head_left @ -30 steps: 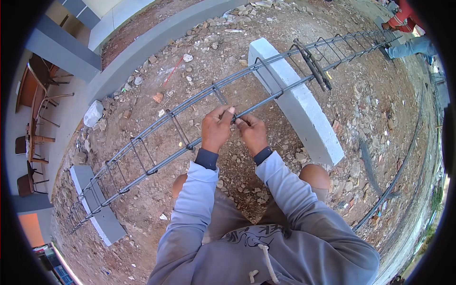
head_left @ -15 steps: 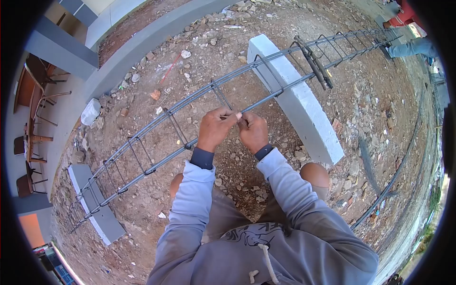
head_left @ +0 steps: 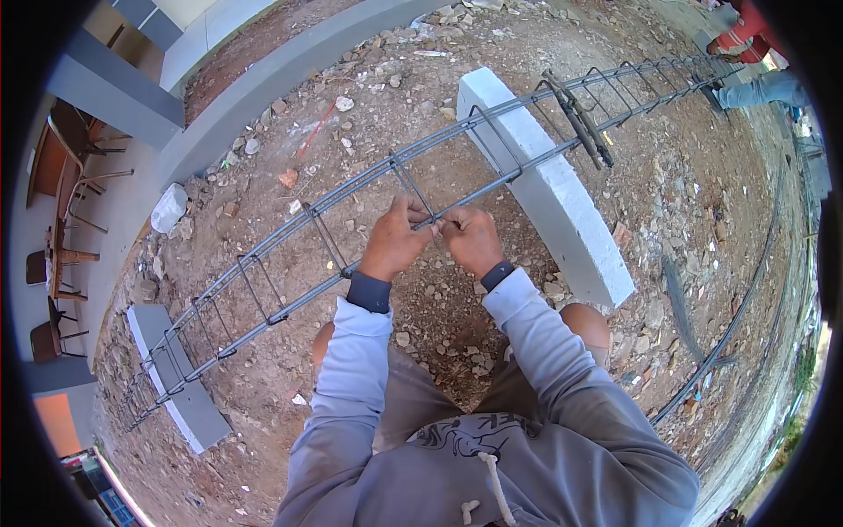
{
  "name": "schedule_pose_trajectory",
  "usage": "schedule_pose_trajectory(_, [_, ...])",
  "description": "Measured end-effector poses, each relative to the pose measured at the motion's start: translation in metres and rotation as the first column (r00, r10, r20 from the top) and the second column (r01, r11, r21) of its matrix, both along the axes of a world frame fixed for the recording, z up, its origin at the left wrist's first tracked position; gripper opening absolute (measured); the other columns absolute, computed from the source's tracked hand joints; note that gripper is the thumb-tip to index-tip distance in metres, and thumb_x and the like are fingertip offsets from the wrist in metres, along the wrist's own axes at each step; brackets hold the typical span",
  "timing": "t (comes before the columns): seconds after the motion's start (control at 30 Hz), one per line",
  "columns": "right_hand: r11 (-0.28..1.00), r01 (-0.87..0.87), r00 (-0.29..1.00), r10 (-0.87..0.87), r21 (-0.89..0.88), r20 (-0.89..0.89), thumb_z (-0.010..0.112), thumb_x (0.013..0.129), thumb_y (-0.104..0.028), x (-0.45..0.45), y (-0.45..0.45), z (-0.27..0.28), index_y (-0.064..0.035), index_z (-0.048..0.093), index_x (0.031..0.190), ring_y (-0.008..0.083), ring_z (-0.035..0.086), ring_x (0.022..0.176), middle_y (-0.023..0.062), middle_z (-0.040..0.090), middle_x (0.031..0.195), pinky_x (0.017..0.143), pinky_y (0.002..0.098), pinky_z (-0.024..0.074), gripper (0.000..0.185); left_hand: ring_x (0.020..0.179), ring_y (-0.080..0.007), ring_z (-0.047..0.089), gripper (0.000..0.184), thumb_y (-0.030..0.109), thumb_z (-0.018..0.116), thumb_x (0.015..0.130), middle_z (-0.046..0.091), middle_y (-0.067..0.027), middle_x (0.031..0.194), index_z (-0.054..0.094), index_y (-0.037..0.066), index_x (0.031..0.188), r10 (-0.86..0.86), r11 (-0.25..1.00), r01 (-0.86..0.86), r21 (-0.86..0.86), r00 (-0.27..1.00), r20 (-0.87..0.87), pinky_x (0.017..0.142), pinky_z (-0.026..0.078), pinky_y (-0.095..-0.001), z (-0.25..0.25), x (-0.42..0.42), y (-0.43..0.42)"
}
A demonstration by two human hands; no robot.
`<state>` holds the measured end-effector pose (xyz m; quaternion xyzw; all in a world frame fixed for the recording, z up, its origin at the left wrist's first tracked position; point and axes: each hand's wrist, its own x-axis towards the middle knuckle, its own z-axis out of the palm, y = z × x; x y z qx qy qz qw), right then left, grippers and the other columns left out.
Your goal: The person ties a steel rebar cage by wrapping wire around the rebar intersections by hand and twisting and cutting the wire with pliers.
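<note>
A long rebar cage (head_left: 356, 184) of straight bars and square stirrups runs diagonally across the view. My left hand (head_left: 395, 243) is closed at its near lower bar, fingertips pressed beside a stirrup (head_left: 409, 183). Close by on the right, my right hand (head_left: 474, 241) pinches thumb and finger together at the same joint. Whatever thin piece lies between the fingertips is too small to make out. The cage rests on a pale block (head_left: 562, 206) to the right and a grey block (head_left: 189, 386) at the lower left.
Dark metal bars (head_left: 575, 119) lie across the cage at upper right. A person in red (head_left: 746, 35) is at its far end. Stony soil (head_left: 439, 334) surrounds my knees. Long dark rods (head_left: 702, 364) lie at right; chairs (head_left: 66, 255) stand far left.
Both hands have shifted slightly, the right one a little to the right and down. My left fingers have spread around the bar, and the fingertips of both hands remain close together.
</note>
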<state>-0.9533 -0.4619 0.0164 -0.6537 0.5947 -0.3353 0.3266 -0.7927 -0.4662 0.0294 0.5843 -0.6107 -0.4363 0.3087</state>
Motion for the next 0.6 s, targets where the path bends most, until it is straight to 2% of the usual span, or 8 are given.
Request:
schedule_pose_trajectory(0.13, [0.995,-0.020,0.992,0.032,0.097,-0.124,0.061,0.075,-0.015,0.001,-0.010,0.007,-0.0036,0.069,0.077,0.0381,0.064,0.076,0.0220,0.065,0.078,0.070,0.0452,0.0514,0.014,0.086,-0.0313,0.066,0.037,0.018,0.073,0.075,0.065,-0.0189,0.094,0.053,0.001,0.102,-0.049,0.996,0.061,-0.062,0.982,0.184,0.077,0.051,-0.0377,0.002,-0.002,0.000])
schedule_pose_trajectory(0.23, [0.973,-0.072,0.970,0.120,0.219,-0.213,0.059,0.075,-0.019,0.001,-0.021,0.019,0.0002,0.069,0.075,0.0395,0.064,0.077,0.0241,0.065,0.079,0.073,0.0462,0.0513,0.021,0.084,-0.0360,0.064,0.035,0.017,0.073,0.074,0.065,-0.0198,0.088,0.054,0.003,0.100,-0.116,0.992,0.128,-0.017,0.941,0.318,0.073,0.050,-0.0412,-0.001,-0.003,-0.002])
schedule_pose_trajectory(0.33, [0.918,-0.046,0.969,0.136,0.394,-0.204,0.058,0.078,-0.023,0.003,-0.032,0.017,0.0038,0.067,0.071,0.0395,0.064,0.079,0.0264,0.064,0.080,0.074,0.0468,0.0510,0.030,0.083,-0.0398,0.062,0.033,0.016,0.073,0.073,0.064,-0.0213,0.084,0.054,0.003,0.097,-0.099,0.993,0.115,-0.033,0.944,0.315,0.070,0.048,-0.0448,-0.003,-0.002,-0.004])
schedule_pose_trajectory(0.43, [0.763,-0.053,0.998,0.057,0.644,0.014,0.060,0.081,-0.030,0.005,-0.032,0.044,0.0042,0.068,0.070,0.0406,0.065,0.082,0.0286,0.064,0.080,0.077,0.0470,0.0504,0.037,0.084,-0.0402,0.063,0.027,0.012,0.066,0.073,0.066,-0.0214,0.088,0.055,0.004,0.097,-0.080,0.990,0.114,-0.079,0.937,0.339,0.074,0.049,-0.0484,-0.002,-0.004,-0.004])
schedule_pose_trajectory(0.53, [0.823,-0.023,0.941,0.209,0.568,-0.265,0.061,0.082,-0.039,0.010,-0.037,0.049,0.0038,0.070,0.078,0.0399,0.065,0.089,0.0291,0.065,0.087,0.081,0.0455,0.0507,0.043,0.083,-0.0412,0.063,0.023,0.009,0.063,0.075,0.065,-0.0215,0.086,0.053,0.004,0.095,-0.062,0.980,0.124,-0.158,0.936,0.347,0.072,0.048,-0.0508,-0.008,-0.006,-0.006])
schedule_pose_trajectory(0.6, [0.897,-0.040,0.856,0.258,0.441,-0.447,0.061,0.082,-0.041,0.010,-0.045,0.012,0.0048,0.070,0.083,0.0398,0.064,0.093,0.0292,0.065,0.092,0.084,0.0442,0.0506,0.047,0.082,-0.0415,0.063,0.022,0.009,0.062,0.077,0.064,-0.0213,0.086,0.051,0.004,0.095,-0.028,0.959,0.137,-0.247,0.917,0.399,0.070,0.049,-0.0518,-0.015,-0.007,-0.003])
